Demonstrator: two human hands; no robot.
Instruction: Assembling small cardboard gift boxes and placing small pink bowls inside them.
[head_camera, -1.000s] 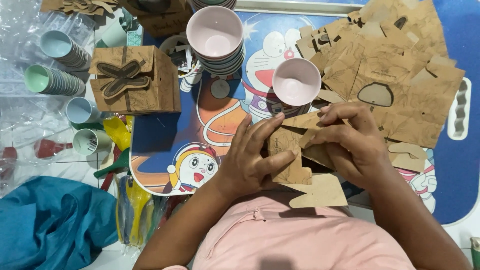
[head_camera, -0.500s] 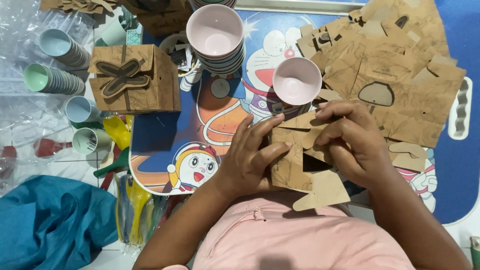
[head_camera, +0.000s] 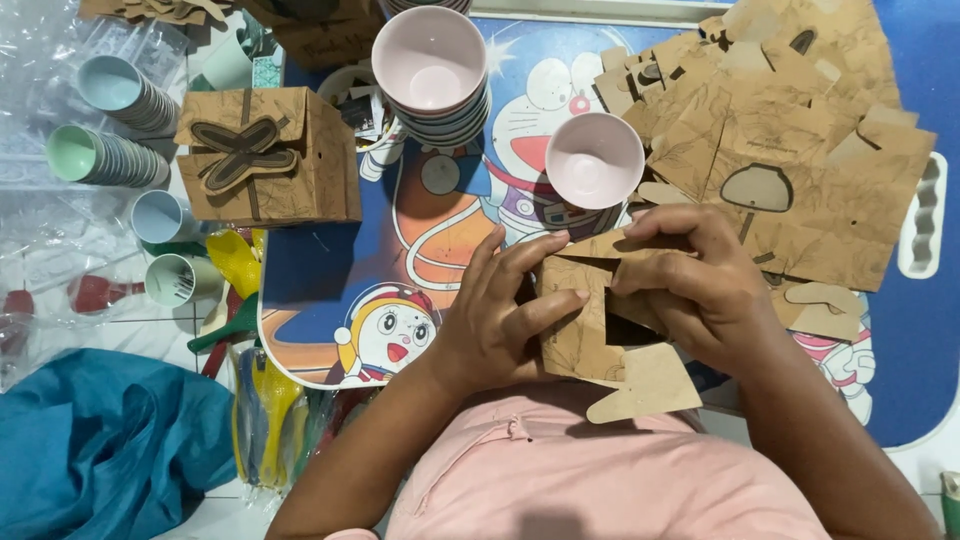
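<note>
Both hands grip one piece: the left hand and the right hand hold a partly folded brown cardboard box blank just above the person's pink shirt. Left fingers are spread flat across the blank's left panel; right fingers curl over its top edge and right side.

Box blank: kraft-brown card, matte, printed with faint leaf line-work. Panels are creased and half raised, with a dark opening between them. A rounded tab projects at the lower right corner.

Positions relative to the box blank:
- Directly above, near the right hand: single pale pink bowl, smooth, round, empty.
- Above left: stack of matching pink bowls.
- Above right: pile of flat brown blanks, same card, one with a dome-shaped cutout.
- Far left: finished brown box, cube-shaped, topped with a dark card bow.
- Beyond that box: nested paper cups in pale blue and green, lying on their sides on clear plastic wrap.
- Beneath: low desk with a glossy blue cartoon-printed top.
- Lower left: crumpled teal cloth.
</note>
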